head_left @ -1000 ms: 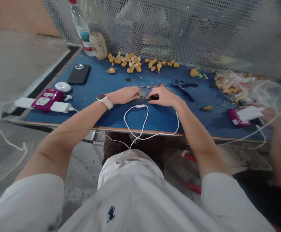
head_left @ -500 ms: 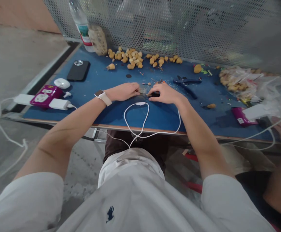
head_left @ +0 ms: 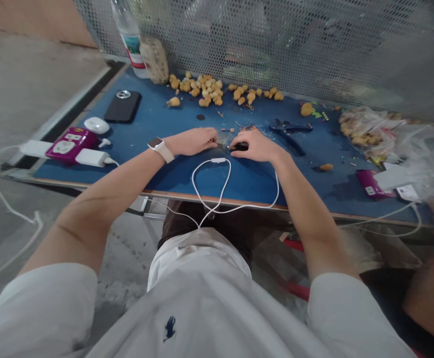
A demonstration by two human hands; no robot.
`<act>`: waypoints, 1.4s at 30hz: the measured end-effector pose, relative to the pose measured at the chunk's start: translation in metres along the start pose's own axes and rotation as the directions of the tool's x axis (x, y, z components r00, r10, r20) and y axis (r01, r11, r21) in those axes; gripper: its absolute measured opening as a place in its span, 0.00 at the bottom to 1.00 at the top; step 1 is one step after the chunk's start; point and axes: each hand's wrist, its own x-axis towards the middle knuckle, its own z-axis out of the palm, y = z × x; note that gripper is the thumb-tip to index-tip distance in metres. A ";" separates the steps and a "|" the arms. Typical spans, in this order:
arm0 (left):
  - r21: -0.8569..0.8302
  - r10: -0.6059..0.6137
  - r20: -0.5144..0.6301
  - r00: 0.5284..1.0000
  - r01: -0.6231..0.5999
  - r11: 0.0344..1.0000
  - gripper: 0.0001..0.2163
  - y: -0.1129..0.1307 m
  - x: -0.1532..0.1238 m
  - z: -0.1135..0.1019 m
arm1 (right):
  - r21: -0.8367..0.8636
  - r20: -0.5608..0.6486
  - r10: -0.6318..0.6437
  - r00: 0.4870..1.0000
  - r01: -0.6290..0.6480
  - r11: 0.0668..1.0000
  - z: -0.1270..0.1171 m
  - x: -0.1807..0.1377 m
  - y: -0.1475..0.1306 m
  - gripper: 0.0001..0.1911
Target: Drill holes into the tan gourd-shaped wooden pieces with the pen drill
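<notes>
Right hand (head_left: 255, 147) clenched around a small dark-handled tool (head_left: 240, 147) at the middle of the blue tabletop (head_left: 247, 186); left hand (head_left: 191, 141) curled at its thin tip, grip unclear, apparently steadying; blue-handled pliers (head_left: 289, 128) just beyond, within reach.

Left hand (head_left: 190, 141) just beside right hand (head_left: 256, 147), dark object (head_left: 240, 147) in right's grip, blue table (head_left: 172, 174), pliers (head_left: 289, 129) nearby

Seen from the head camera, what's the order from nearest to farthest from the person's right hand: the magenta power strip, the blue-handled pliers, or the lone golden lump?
From the right hand:
1. Blue-handled pliers, just to its right on the table
2. Golden lump, farther right
3. Magenta power strip, farthest, near the table's right end
</notes>
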 end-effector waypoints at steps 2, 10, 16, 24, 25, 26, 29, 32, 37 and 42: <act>-0.001 0.005 0.001 1.000 -0.005 1.000 0.10 0.001 0.000 0.000 | -0.002 -0.002 -0.008 1.000 0.008 1.000 0.000 0.001 0.001 0.18; 0.016 -0.012 0.002 1.000 0.012 1.000 0.11 0.003 0.000 0.002 | -0.015 -0.012 -0.017 1.000 0.017 1.000 0.002 0.001 0.003 0.17; 0.013 -0.005 -0.002 1.000 0.005 1.000 0.11 0.001 0.001 0.005 | -0.027 -0.008 -0.024 1.000 0.023 0.999 0.001 0.002 0.003 0.17; 0.031 0.085 -0.099 0.991 -0.082 0.996 0.08 0.005 0.001 0.016 | -0.066 -0.002 -0.046 0.999 0.046 0.997 0.005 0.002 -0.006 0.18; 0.031 0.079 -0.103 0.992 -0.076 0.997 0.08 0.006 0.001 0.016 | -0.064 0.000 -0.047 0.999 0.047 0.997 0.005 0.002 -0.006 0.18; 0.029 0.070 -0.105 0.992 -0.067 0.997 0.08 0.007 0.000 0.015 | -0.061 0.001 -0.047 0.999 0.047 0.997 0.005 0.003 -0.007 0.18; 0.028 0.039 -0.130 0.991 -0.036 0.999 0.12 0.012 -0.003 0.009 | -0.044 -0.003 -0.035 0.999 0.034 0.998 0.004 0.004 -0.004 0.19; 0.087 0.070 -0.144 0.987 -0.058 0.995 0.18 0.020 -0.008 0.001 | -0.043 -0.062 0.008 0.998 -0.010 0.999 0.003 0.003 0.002 0.16; 0.268 0.214 0.061 0.975 -0.222 0.937 0.12 0.040 -0.013 -0.003 | -0.043 -0.087 0.039 0.995 -0.043 0.998 0.001 0.002 0.006 0.16; 0.364 0.295 0.106 0.949 -0.313 0.877 0.13 0.054 -0.011 -0.006 | -0.058 -0.055 0.020 0.998 -0.023 0.998 0.000 0.003 -0.002 0.14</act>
